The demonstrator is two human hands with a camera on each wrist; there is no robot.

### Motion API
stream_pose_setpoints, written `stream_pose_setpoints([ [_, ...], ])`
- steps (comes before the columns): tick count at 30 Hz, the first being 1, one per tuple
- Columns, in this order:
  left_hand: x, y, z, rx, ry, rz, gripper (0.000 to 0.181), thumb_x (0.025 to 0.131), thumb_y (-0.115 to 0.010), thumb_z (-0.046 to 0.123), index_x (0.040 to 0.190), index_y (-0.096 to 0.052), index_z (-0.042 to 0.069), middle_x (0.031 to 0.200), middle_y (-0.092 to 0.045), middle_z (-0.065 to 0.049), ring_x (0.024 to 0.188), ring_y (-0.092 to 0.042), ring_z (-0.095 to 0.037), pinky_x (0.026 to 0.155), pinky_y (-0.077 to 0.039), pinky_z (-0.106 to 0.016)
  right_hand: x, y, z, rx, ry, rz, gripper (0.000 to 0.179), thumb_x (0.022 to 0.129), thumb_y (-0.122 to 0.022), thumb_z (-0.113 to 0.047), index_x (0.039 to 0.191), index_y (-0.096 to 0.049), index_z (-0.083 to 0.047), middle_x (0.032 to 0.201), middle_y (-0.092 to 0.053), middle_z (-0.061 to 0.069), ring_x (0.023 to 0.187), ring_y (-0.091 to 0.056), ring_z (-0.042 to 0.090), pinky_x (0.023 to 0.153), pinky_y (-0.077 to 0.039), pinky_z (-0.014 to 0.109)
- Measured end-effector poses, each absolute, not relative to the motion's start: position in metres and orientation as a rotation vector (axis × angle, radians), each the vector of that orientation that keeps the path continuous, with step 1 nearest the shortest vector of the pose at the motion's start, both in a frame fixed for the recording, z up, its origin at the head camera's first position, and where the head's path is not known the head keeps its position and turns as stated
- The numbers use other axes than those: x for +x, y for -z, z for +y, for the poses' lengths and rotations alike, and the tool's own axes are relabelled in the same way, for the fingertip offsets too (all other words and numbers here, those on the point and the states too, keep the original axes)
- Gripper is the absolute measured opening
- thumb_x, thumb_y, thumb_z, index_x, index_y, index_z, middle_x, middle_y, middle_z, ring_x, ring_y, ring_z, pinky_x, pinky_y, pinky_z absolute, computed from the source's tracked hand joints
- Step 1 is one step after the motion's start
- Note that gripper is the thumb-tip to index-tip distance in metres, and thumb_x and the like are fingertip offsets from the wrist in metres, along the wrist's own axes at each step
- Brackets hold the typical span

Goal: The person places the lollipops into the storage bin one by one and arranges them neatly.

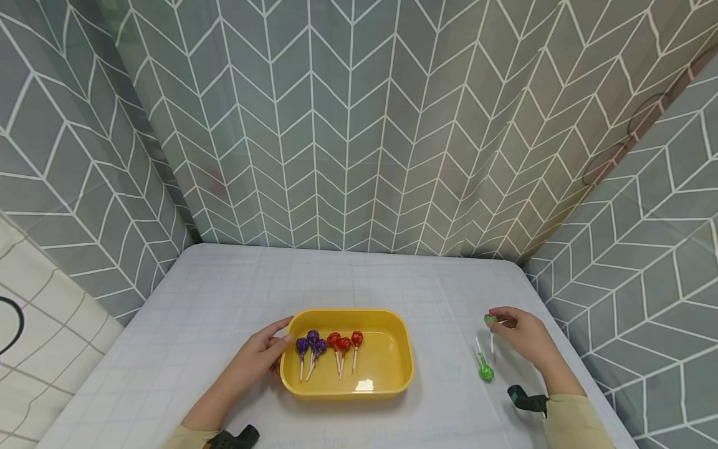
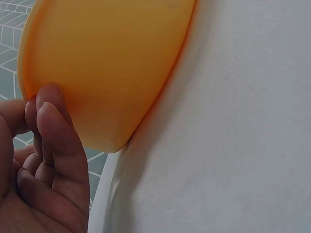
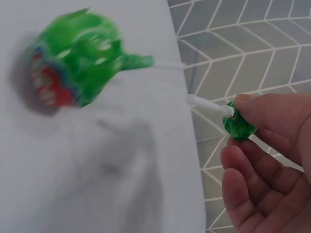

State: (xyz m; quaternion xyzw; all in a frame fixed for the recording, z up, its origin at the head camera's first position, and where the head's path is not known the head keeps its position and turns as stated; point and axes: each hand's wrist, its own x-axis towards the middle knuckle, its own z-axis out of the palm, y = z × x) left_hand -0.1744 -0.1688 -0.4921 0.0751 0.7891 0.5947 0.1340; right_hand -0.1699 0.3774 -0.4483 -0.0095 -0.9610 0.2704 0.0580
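My left hand grips the left end of a yellow tray, its thumb over the rim. In the left wrist view, curled fingers meet the tray's outer wall. Inside the tray, three purple lollipops lie at the left, beside three red lollipops; all their sticks point toward the near side. Right of the tray, my right hand pinches a green lollipop by its wrapped head, its white stick sticking out. Below that hand, another green lollipop lies on the table, stick pointing away.
A white cloth with a faint grid covers the table. Grey curtains with white chevron lines hang behind it and along both sides. A black curved object shows at the far left edge.
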Motion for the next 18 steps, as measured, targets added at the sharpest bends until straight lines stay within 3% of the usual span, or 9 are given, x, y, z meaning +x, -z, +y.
stream_pose_setpoints([
  [9, -0.175, 0.493, -0.17, 0.237, -1.731, 2.276, 0.058, 0.102, -0.056, 0.035, 0.152, -0.038, 0.013, 0.078, -0.066, -0.014, 0.06, -0.06, -0.025, 0.053, -0.053, -0.035, -0.177, 0.431, 0.359, 0.046, -0.903, -2.846, 0.051, 0.093, -0.066, -0.048, 0.126, -0.066, -0.009, 0.109, -0.068, 0.008, 0.099, -0.064, 0.028, 0.075, -0.053, 0.041],
  [18, -0.175, 0.493, -0.17, 0.25, -1.75, 2.26, 0.058, 0.102, -0.056, 0.035, 0.152, -0.037, 0.012, 0.079, -0.066, -0.015, 0.059, -0.059, -0.025, 0.053, -0.053, -0.036, -0.178, 0.424, 0.333, 0.116, -1.036, -2.845, 0.045, 0.092, -0.07, -0.042, 0.123, -0.067, -0.01, 0.109, -0.068, 0.004, 0.097, -0.064, 0.023, 0.078, -0.053, 0.039],
])
